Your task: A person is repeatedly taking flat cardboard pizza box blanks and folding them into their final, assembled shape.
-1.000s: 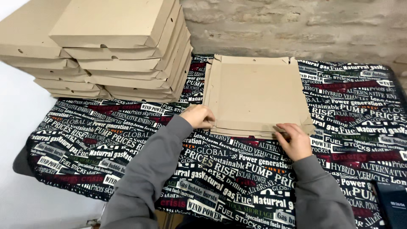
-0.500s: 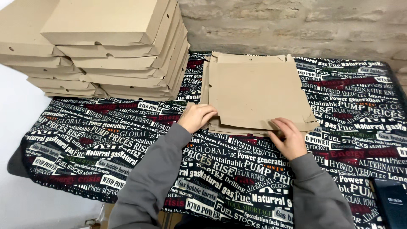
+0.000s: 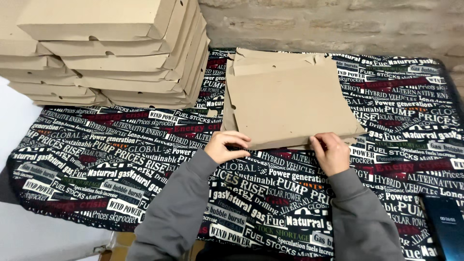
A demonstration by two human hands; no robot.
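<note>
While both hands gripped its near edge, the flat cardboard sheet (image 3: pixel 290 101) lay on top of a pile of cardboard blanks (image 3: pixel 251 57), at about twelve o'clock from the person. The left hand (image 3: pixel 226 146) pinched the sheet's near-left corner with curled fingers; the right hand (image 3: pixel 331 152) clasped the edge towards the near-right corner. A tablecloth printed with words (image 3: pixel 145 154) lay beneath. Stacked folded boxes (image 3: pixel 116 53) stood at ten o'clock, and a dark phone (image 3: pixel 447 227) lay at four o'clock.
</note>
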